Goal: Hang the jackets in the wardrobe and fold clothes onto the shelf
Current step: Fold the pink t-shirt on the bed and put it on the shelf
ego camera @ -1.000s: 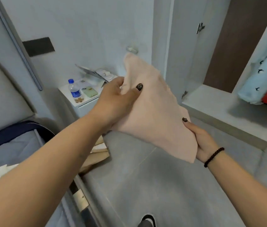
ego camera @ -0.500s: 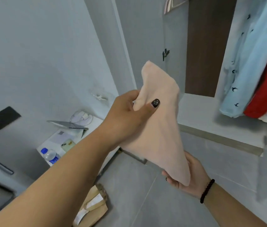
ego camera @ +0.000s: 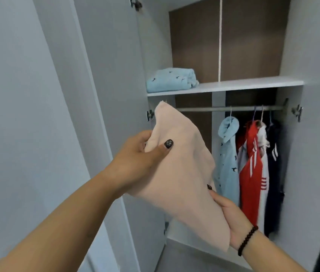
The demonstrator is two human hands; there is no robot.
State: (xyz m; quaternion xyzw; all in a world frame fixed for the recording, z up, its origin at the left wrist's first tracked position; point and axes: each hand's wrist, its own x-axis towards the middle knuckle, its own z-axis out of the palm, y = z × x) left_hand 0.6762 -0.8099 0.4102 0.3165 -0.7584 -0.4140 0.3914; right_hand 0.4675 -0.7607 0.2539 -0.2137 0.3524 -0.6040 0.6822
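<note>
pink folded garment [ego camera: 182, 173] held mid-air below shelf [ego camera: 253, 83] | left hand [ego camera: 135, 160] pinches upper end, right hand [ego camera: 231, 216] grips lower edge | advice: lift level, keep folds, set beside blue folded garment [ego camera: 171, 79]

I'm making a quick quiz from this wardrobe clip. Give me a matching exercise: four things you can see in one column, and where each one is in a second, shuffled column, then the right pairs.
Things:
1. folded light blue garment
2. pink folded cloth
3. red jacket
4. black bead bracelet

Places:
A. hanging from the rail
B. on the right wrist
C. lying on the shelf
D. held between the left hand and the right hand

Pairs: 1-C, 2-D, 3-A, 4-B
</note>
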